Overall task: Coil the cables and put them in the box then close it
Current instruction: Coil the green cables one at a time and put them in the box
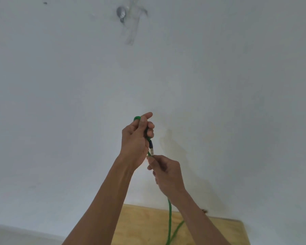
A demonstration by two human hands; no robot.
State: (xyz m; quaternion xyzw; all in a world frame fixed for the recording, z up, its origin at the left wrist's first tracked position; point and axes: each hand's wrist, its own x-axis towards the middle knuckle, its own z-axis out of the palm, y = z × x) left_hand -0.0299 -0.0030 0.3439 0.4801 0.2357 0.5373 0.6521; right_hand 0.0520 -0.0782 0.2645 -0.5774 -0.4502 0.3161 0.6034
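A green cable [170, 220] hangs from my hands down to the wooden table [145, 225] at the bottom of the view. My left hand [135, 140] is raised in front of the wall and grips a bent loop of the cable, whose green bend pokes out above the fingers. A dark plug with a metal tip [151, 147] sticks out below that hand. Just under it, my right hand [166, 174] pinches the cable between thumb and fingers. No box is in view.
A white wall [219, 85] fills most of the view, with a grey patched spot [121, 14] near the top. Only a corner of the light wooden table shows at the bottom, between my forearms.
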